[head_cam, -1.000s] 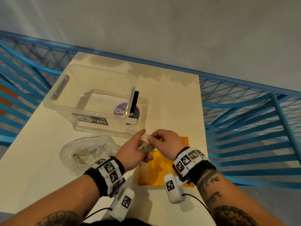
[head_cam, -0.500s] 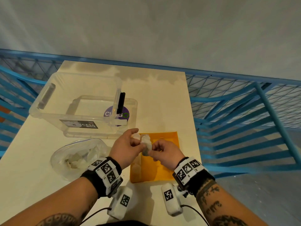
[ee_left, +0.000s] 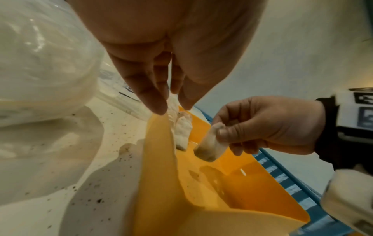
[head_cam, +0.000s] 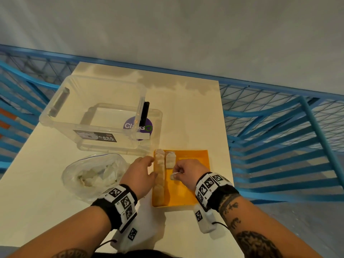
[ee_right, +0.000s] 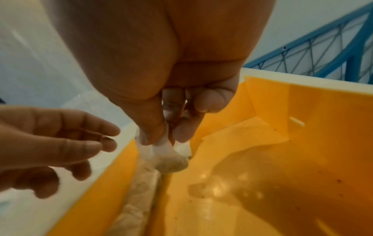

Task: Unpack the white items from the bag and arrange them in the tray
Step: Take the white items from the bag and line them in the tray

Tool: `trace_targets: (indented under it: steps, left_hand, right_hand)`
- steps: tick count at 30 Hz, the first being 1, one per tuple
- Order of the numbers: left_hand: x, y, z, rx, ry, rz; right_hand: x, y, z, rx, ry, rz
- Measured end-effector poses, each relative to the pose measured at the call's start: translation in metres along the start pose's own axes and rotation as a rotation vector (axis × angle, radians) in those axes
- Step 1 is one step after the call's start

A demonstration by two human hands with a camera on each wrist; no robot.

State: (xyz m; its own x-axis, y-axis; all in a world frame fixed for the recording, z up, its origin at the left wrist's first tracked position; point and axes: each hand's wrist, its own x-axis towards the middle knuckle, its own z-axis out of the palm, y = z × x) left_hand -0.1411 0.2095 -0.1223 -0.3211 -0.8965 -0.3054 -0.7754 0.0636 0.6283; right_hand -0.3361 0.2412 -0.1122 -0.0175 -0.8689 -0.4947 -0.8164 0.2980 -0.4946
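Yellow plastic fills my view: the tray (head_cam: 197, 161) lies on the table (head_cam: 189, 116), just in front of me. My right hand (head_cam: 188, 172) hangs over its middle, thumb and fingertips (ee_right: 150, 135) pinching a small white roll (ee_left: 210, 146) by its top end, so that it dangles above the tray floor without touching it. The other fingers of that hand are curled in.

My left hand (head_cam: 139, 175) hovers at the tray's left wall, fingers relaxed and slightly spread, holding nothing; whether the tips brush the rim I cannot tell, as the wrist view is blurred there.

A long row of white items (head_cam: 159, 175) already lies along the left side of the tray, and a shorter piece (head_cam: 170, 159) lies just beside it at the far end.

The clear bag (head_cam: 93, 175) sits on the table left of the tray, with more white items inside. Beyond it stands a clear box (head_cam: 93, 108) with a dark label on its near wall. A blue railing (head_cam: 279, 127) runs round the table.
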Motion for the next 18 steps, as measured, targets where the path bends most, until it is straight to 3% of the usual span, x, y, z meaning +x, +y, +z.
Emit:
trace_targets:
  steps: [6,18]
  left_hand:
    - [0.003,-0.008,0.006,0.024,-0.114,-0.131]
    - [0.008,-0.011,0.004,0.019,-0.154,-0.123]
  right_hand:
    - [0.035,-0.008,0.001,-0.172,0.036,0.068]
    - [0.058,-0.017,0.001,-0.105,0.098,0.147]
